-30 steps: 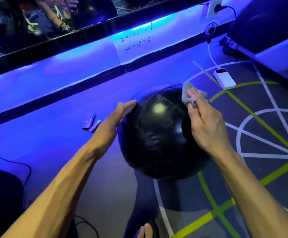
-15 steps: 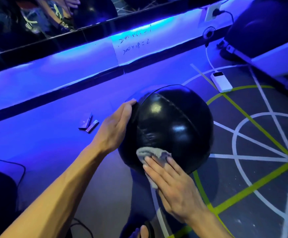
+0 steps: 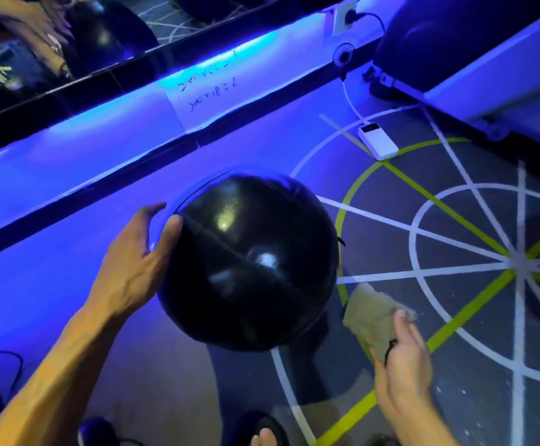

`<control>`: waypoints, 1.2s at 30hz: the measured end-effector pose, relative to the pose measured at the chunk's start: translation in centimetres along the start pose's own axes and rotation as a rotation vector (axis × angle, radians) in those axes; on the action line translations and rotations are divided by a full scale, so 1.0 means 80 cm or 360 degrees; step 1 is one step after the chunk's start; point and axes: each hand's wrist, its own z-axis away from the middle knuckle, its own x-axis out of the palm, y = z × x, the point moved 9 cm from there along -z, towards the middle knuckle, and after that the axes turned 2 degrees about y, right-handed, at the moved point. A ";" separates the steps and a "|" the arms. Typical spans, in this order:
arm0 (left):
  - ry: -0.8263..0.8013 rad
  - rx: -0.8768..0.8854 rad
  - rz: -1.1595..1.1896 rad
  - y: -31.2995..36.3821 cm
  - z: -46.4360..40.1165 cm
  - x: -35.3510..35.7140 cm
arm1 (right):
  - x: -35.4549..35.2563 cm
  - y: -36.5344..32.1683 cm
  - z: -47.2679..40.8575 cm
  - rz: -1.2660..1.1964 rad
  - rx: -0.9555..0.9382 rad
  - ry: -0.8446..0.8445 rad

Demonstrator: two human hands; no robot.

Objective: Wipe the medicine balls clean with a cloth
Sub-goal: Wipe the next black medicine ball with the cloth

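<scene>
A large black medicine ball (image 3: 249,262) sits in the middle of the view, shiny, with a seam running across it. My left hand (image 3: 133,268) rests against its left side, thumb on the ball, fingers spread behind it. My right hand (image 3: 400,358) is off the ball to its lower right. It holds a grey-tan cloth (image 3: 371,313) between fingers and thumb, and the cloth hangs apart from the ball over the floor.
A white power bank (image 3: 378,141) with a cable lies on the marked floor at the back right. A low ledge lit blue with a handwritten paper (image 3: 204,94) runs along the back under a mirror. A dark padded object (image 3: 455,33) fills the top right. A sandalled foot (image 3: 265,436) shows below.
My right hand swept the cloth from the ball's upper right to its lower front, then pulled off to the lower right. My left hand's fingers have spread along the ball's left side.
</scene>
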 end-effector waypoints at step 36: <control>0.0090 0.0562 -0.0177 0.094 0.079 0.064 | 0.217 -0.083 0.166 0.1302 -0.2011 -0.1223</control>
